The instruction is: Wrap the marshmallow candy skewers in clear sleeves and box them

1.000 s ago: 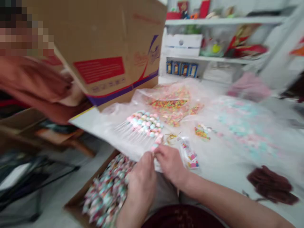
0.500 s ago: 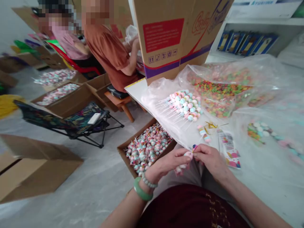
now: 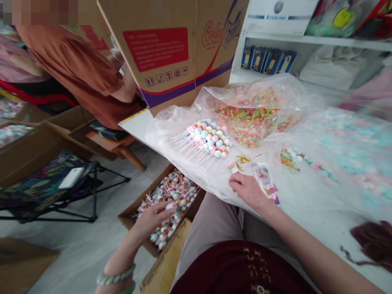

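Note:
My left hand (image 3: 153,220) reaches low over a cardboard box (image 3: 131,214) packed with pastel candy sticks (image 3: 171,196), its fingertips at the pile and no stick clearly held. My right hand (image 3: 248,190) rests on the plastic-covered white table (image 3: 137,122), fingers extended next to a short pastel candy stick (image 3: 232,167). Just beyond it lie gold twist ties (image 3: 243,160) and a printed candy wrapper (image 3: 265,181). A fanned row of candy skewers (image 3: 208,139) lies further up the table, and a clear bag of colourful cereal-like pieces (image 3: 245,118) sits behind it.
A large printed cardboard carton (image 3: 165,53) stands at the table's far left corner. A co-worker in a rust-coloured top (image 3: 73,73) sits beyond it. A folding stool (image 3: 52,183) stands on the floor at left, with more candy boxes behind it. White shelves (image 3: 275,53) rise at the back.
My hands have parted from the pastel candy stick they held together at my lap. The left hand has moved down over the box, and the right hand has moved forward onto the table.

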Motion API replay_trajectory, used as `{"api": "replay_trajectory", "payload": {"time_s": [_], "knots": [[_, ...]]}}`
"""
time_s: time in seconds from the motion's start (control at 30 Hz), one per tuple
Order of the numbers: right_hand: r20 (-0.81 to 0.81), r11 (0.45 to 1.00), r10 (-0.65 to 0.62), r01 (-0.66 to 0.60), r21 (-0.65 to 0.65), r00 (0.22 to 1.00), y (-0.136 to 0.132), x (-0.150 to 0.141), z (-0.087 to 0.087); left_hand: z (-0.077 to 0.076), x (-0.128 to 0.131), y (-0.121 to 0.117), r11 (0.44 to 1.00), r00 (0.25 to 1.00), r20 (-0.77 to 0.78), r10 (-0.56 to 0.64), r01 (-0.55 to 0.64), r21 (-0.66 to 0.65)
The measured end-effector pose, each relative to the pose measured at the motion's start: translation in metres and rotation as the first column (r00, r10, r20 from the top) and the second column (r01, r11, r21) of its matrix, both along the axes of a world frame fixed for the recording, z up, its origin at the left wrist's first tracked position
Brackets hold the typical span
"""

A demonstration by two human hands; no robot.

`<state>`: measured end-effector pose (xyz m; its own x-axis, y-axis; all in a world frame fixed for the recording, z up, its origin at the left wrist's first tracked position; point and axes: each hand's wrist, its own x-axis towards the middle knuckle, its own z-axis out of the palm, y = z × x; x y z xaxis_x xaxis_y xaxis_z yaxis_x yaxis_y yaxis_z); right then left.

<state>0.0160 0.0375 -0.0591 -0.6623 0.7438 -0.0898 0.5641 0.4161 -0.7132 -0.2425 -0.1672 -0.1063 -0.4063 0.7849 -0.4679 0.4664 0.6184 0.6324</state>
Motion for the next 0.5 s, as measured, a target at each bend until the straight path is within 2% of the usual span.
{"api": "replay_trajectory", "payload": {"time_s": [0.07,0.1,0.17,0.2,0.27,0.33,0.4,0.5], "knots": [[0.027,0.979,-0.178,0.175,0.101,0.984,0.025,0.007,-0.005,-0.021,-0.013,-0.011,0.988,0.973,-0.196,0.117,-0.135,-0.078],[0.047,0.962,-0.23,0.22,0.164,0.972,0.034,0.009,-0.008,-0.029,-0.016,-0.012,0.978,0.945,-0.297,0.14,-0.178,-0.105],[0.083,0.933,-0.265,0.234,0.274,0.961,0.041,0.009,-0.013,-0.038,-0.01,-0.008,0.973,0.902,-0.411,0.135,-0.198,-0.115],[0.099,0.92,-0.261,0.216,0.328,0.96,0.039,0.009,-0.016,-0.039,-0.004,-0.002,0.98,0.903,-0.413,0.117,-0.173,-0.1],[0.124,0.885,-0.258,0.183,0.428,0.958,0.029,0.009,-0.02,-0.034,0.014,0.014,0.996,0.943,-0.325,0.076,-0.088,-0.022],[0.126,0.826,-0.303,0.194,0.529,0.945,0.015,0.015,-0.024,-0.025,0.034,0.031,0.996,0.977,-0.207,0.049,-0.032,0.084],[0.132,0.766,-0.346,0.199,0.611,0.929,0.002,0.025,-0.027,-0.015,0.052,0.047,0.983,0.99,-0.137,0.025,0.001,0.185],[0.225,0.73,-0.317,0.086,0.678,0.921,-0.011,0.039,-0.035,0.001,0.075,0.067,0.946,0.996,-0.074,-0.05,0.071,0.316]]}}
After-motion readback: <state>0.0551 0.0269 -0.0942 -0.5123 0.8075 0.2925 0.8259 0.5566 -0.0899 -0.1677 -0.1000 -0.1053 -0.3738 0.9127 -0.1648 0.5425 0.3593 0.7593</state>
